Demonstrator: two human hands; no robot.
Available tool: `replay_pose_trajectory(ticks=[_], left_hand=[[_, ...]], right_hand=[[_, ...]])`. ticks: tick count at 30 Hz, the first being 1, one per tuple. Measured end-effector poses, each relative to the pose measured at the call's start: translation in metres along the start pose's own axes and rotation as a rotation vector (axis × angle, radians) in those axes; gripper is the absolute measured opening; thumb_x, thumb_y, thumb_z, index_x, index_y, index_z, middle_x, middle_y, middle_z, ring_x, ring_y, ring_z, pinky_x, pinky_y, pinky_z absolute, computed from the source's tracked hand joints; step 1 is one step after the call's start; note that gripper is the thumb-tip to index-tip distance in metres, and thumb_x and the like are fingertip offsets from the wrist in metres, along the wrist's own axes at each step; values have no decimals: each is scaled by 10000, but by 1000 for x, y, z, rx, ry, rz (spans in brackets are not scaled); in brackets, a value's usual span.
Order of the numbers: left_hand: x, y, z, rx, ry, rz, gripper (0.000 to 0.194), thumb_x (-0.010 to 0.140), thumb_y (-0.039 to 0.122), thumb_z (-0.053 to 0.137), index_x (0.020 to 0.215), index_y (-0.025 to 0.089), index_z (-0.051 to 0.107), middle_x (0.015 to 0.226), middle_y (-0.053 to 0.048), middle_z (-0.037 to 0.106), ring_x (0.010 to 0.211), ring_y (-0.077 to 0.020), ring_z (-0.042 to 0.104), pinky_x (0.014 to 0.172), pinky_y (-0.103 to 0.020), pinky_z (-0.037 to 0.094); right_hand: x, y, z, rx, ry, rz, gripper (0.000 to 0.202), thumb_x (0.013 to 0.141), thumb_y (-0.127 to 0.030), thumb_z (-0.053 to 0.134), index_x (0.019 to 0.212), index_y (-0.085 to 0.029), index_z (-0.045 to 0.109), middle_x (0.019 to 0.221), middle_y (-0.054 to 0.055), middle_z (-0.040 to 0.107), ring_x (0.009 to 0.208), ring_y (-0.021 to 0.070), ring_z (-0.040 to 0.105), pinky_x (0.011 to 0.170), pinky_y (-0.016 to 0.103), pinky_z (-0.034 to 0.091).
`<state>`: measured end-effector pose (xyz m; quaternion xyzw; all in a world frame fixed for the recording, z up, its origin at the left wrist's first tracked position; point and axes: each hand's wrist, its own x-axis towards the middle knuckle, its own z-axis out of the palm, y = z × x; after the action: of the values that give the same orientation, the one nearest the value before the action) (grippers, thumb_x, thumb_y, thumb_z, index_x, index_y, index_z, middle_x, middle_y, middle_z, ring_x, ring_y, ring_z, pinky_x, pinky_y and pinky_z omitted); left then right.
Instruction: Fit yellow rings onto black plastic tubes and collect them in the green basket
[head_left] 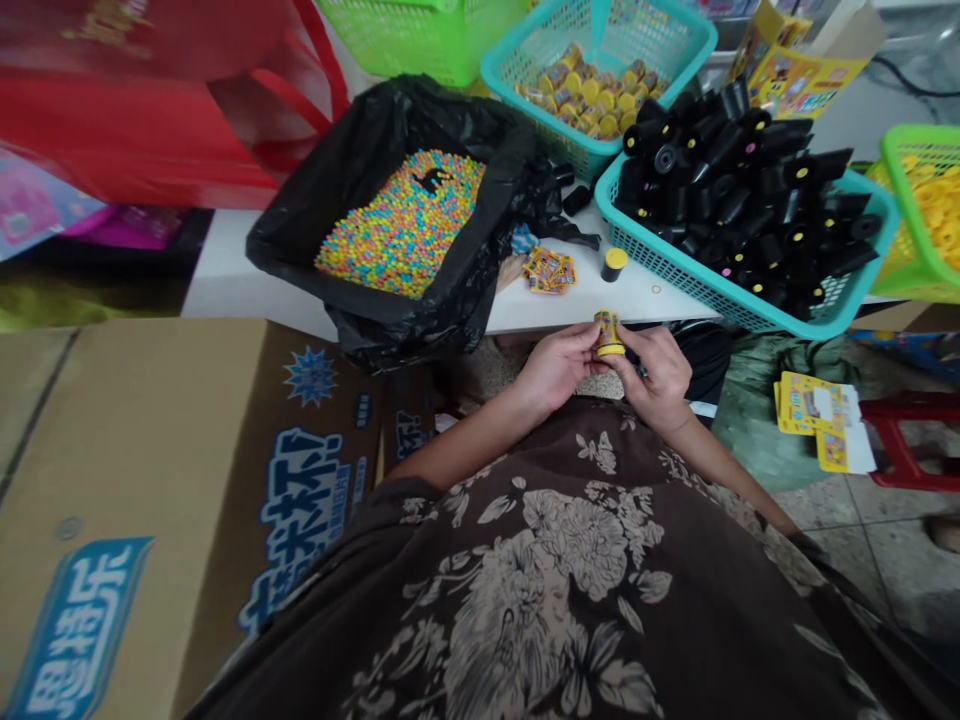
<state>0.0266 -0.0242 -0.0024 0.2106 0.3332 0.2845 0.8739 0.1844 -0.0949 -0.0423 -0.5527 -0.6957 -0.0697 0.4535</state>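
Between my two hands, just off the front edge of the white table (517, 312), is a small yellow-labelled canister (608, 333) with its yellow cap end pointing down toward me. My left hand (555, 365) pinches it from the left with thumb and fingers. From the right, the fingers of my right hand (660, 372) close on the same canister. On the table beyond stands a black canister with a yellow cap (613, 265). A small pile of yellow printed stickers (550, 271) lies to its left.
A black plastic bag (285, 235) holds many coloured candy beads (405, 225). Behind, a teal basket (495, 65) has labelled canisters; another teal basket (675, 270) is heaped with black canisters. A green basket (892, 150) has yellow caps. A large cardboard box (150, 420) stands left.
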Motion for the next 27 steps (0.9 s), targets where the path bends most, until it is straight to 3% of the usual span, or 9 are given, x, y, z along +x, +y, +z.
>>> replay_pose_trajectory(ticks=[4,9,14,17,21,27], left_hand=[[3,-2,-2,-15,13,-12,216,864,310,839,832,143,706,756,-4,692,682,-108,626,697,-245,483],[5,-7,-5,-34,40,-45,212,858,265,846,804,135,687,746,1,679,673,-97,627,709,-240,490],[1,-8,-3,-11,38,-34,219,859,286,845,819,133,693,747,-3,683,660,-110,634,682,-252,499],[0,-8,-1,-11,49,-11,187,867,268,831,821,132,711,757,0,684,639,-97,614,641,-239,468],[0,-5,-1,-39,45,-24,141,887,213,794,808,129,712,749,-4,682,630,-88,602,635,-232,447],[2,-3,-3,-54,20,-64,197,906,313,795,845,148,708,769,-13,702,651,-110,624,656,-248,477]], right_hand=[[1,-1,3,24,-18,-14,316,1016,-390,661,1284,-251,753,966,77,762,853,233,681,790,411,592],[-1,3,4,63,-72,9,302,1020,-369,642,1286,-284,759,947,64,757,842,235,670,780,422,580],[-4,7,3,-76,-99,-83,292,1010,-296,641,1276,-287,762,932,74,752,867,234,659,784,411,532],[-3,5,2,-133,-65,-92,249,1012,-337,656,1227,-271,761,923,71,749,855,228,662,765,396,533],[-1,0,2,-30,32,-47,310,1010,-392,669,1272,-232,718,957,82,750,847,235,674,763,402,570],[0,-2,5,55,4,-17,276,1013,-339,663,1262,-246,736,962,77,763,845,235,695,771,404,585]])
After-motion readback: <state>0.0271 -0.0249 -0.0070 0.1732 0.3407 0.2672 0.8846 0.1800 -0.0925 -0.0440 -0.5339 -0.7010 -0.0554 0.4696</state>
